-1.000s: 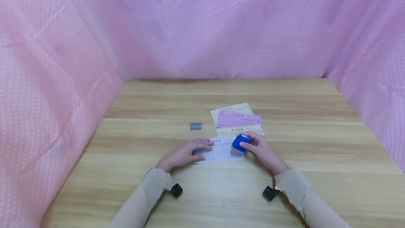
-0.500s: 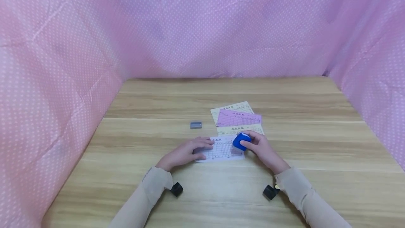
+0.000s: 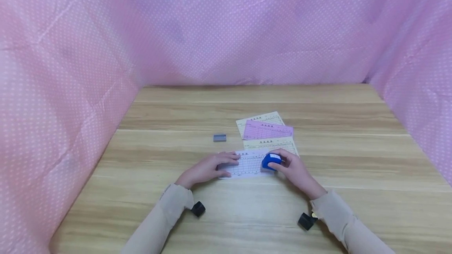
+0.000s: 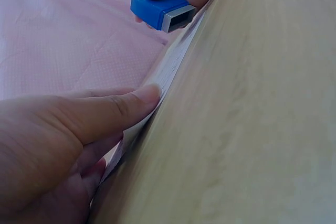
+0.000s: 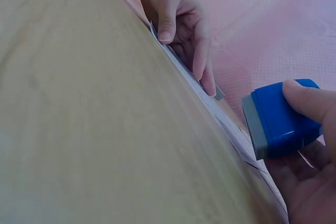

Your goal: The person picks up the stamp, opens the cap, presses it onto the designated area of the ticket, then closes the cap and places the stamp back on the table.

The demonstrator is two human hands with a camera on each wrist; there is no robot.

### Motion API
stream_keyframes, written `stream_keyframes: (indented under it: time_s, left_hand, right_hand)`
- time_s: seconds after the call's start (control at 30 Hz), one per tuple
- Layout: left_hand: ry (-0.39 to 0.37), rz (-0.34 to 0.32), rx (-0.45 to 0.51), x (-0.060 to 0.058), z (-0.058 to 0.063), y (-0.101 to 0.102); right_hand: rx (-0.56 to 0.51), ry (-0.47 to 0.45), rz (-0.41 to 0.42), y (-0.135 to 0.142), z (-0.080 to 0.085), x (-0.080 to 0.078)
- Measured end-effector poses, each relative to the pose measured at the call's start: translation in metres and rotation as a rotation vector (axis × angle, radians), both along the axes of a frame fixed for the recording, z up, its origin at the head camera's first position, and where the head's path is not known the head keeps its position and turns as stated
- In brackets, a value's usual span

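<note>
1. Right hand [image 3: 296,171] pinches the stamp [image 3: 271,161], face down, just above the right end of the white slip [image 3: 248,164].
2. Left hand [image 3: 204,169], fingers loosely spread, rests on its left end.
3. Its long axis runs hand to hand.

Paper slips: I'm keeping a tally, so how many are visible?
4: a white slip under the left hand; a pale yellow slip beyond it; a purple slip beyond that; a second yellow slip farthest back, partly covered by the purple one. More could be hidden beneath.
</note>
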State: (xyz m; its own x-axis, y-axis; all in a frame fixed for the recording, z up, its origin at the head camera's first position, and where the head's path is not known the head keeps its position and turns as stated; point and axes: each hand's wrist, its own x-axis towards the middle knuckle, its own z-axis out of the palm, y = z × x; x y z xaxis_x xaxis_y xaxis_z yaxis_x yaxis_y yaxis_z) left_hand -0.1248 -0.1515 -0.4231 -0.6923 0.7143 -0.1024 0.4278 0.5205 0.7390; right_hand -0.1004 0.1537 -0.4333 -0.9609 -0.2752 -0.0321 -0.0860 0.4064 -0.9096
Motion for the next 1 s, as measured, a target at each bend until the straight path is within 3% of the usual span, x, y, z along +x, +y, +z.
stream_keyframes:
  time_s: [0.17,0.5,1.0]
  left_hand:
    - [-0.014,0.0,-0.02,0.0008,0.0,0.0023]
    - [0.002,0.0,-0.031,0.0014,0.0003,0.0006]
    - [-0.018,0.005,-0.026,0.0013,0.0014,0.001]
  right_hand:
    - [-0.031,0.088,0.065,-0.0017,-0.0003,0.0031]
    - [0.041,0.198,0.109,-0.0071,0.0022,0.0061]
    - [0.045,0.23,0.123,-0.01,0.0049,0.0079]
